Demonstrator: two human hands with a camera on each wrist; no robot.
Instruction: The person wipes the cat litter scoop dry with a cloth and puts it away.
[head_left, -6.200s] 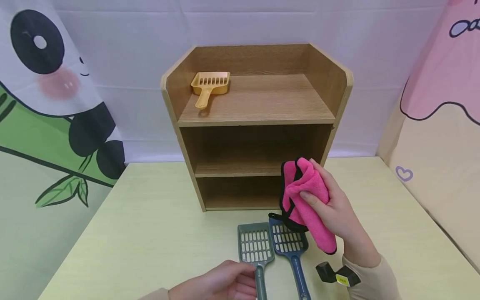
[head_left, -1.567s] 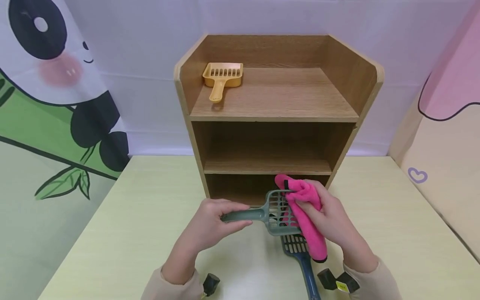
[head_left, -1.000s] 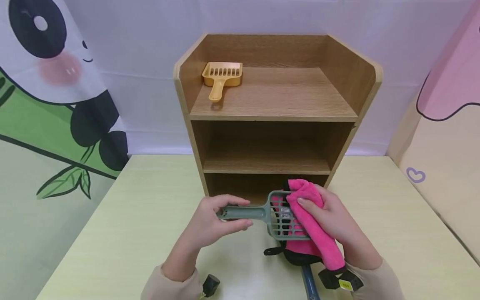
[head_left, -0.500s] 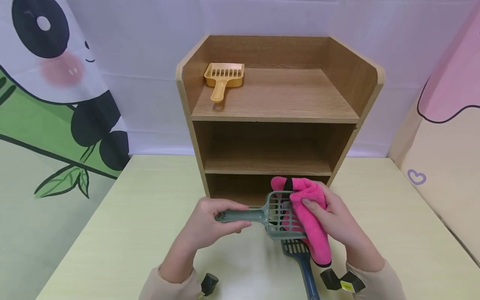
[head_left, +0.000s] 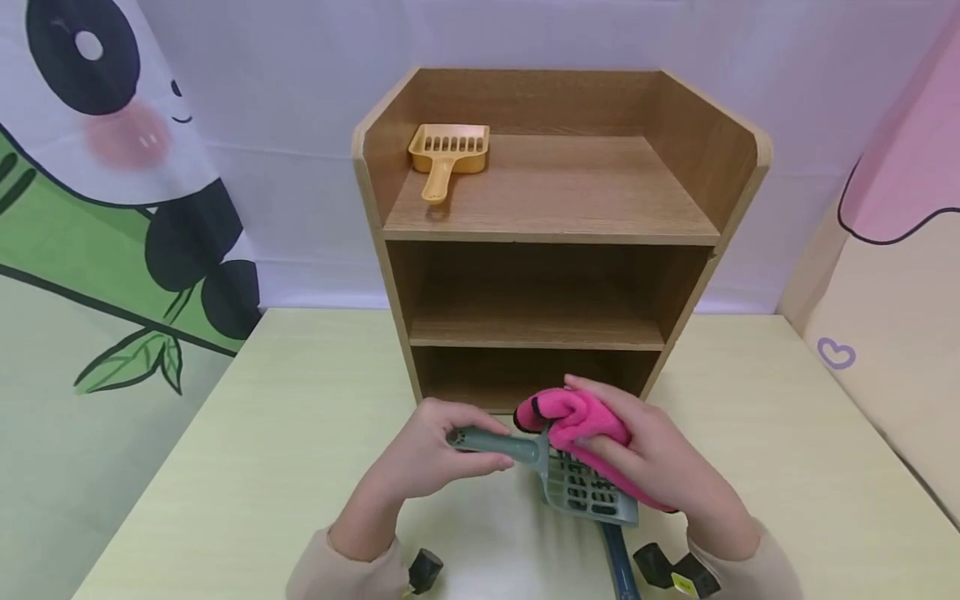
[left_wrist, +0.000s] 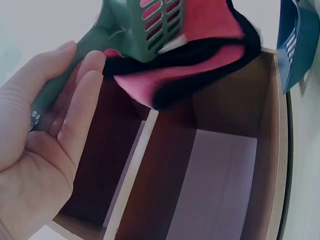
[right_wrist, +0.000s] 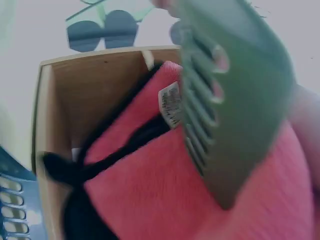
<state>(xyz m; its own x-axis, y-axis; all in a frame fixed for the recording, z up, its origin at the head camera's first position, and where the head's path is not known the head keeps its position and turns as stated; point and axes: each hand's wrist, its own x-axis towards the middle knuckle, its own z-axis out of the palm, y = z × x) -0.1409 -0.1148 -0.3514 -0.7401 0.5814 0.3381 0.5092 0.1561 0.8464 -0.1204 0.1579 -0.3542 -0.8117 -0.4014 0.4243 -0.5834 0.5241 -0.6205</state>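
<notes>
Your left hand [head_left: 435, 450] grips the handle of the green scoop [head_left: 534, 452], held in front of the wooden shelf [head_left: 555, 237]; your right hand [head_left: 656, 446] grips the pink cloth [head_left: 577, 417] against the scoop's slotted end, covering part of it, and some of its fingertips are hidden. In the head view the blue scoop [head_left: 618, 558] shows only its handle, cut off by the bottom edge. The right wrist view blurs the cloth's label [right_wrist: 170, 104] past reading.
</notes>
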